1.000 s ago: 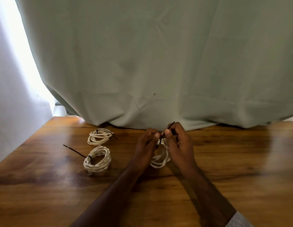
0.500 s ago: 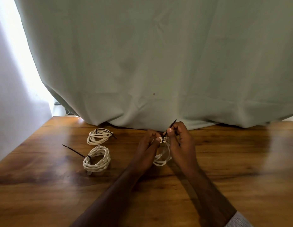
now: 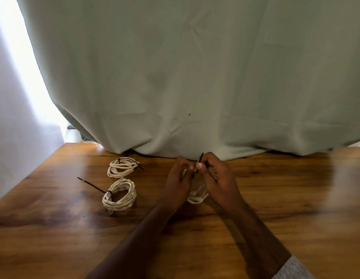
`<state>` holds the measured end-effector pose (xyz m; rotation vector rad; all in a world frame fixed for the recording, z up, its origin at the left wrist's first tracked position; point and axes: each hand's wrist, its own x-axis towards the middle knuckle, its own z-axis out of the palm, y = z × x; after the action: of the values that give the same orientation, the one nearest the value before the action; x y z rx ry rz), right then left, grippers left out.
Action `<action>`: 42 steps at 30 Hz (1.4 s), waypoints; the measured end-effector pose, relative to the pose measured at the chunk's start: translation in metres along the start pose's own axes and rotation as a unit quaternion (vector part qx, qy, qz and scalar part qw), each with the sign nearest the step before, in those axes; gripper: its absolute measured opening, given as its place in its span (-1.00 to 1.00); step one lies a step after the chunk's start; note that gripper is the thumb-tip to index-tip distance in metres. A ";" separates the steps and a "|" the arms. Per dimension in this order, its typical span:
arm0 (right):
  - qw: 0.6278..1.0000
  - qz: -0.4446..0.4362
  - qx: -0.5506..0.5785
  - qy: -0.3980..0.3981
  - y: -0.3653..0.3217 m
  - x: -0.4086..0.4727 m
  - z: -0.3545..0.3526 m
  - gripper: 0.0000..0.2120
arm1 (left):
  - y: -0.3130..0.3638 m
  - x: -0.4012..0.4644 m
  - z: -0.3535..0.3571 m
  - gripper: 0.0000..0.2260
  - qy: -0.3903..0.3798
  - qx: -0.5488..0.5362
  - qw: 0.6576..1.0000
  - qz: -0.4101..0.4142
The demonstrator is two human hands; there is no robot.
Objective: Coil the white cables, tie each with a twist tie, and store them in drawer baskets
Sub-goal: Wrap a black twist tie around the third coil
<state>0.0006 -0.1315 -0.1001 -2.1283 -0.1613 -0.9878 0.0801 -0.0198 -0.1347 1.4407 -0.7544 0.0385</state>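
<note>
Between my two hands a white cable coil stands on edge on the wooden table, mostly hidden by my fingers. My left hand grips the coil's top. My right hand pinches a thin black twist tie whose end sticks up above my fingers. Two more white coils lie to the left, each bound with a black tie: a far coil and a near coil with a long tie tail pointing left.
A pale green curtain hangs down onto the table's back edge right behind my hands. A bright window gap and a white wall are on the left. No drawer or basket is in view.
My hands have shifted a little with the coil between them. The tie's free end now points more upright. The two coils on the left have not moved.
</note>
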 end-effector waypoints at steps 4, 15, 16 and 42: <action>0.992 0.053 0.054 0.099 0.002 0.003 -0.006 -0.85 | -0.003 0.000 0.006 -0.88 -0.057 0.086 0.988 0.111; 0.967 0.187 0.140 0.104 0.011 0.009 -0.015 -0.85 | -0.004 -0.006 0.010 -0.80 -0.136 0.150 0.973 0.108; 0.961 0.200 0.170 0.086 0.011 0.009 -0.017 -0.85 | -0.004 -0.007 0.009 -0.82 -0.128 0.142 0.977 0.096; 0.997 -0.006 -0.064 -0.039 0.024 0.000 -0.013 -0.87 | 0.000 -0.005 0.000 -0.86 -0.047 -0.012 0.996 -0.079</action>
<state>0.0027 -0.1571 -0.1086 -2.2864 -0.1540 -0.9442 0.0761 -0.0177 -0.1367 1.4836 -0.7116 -0.1605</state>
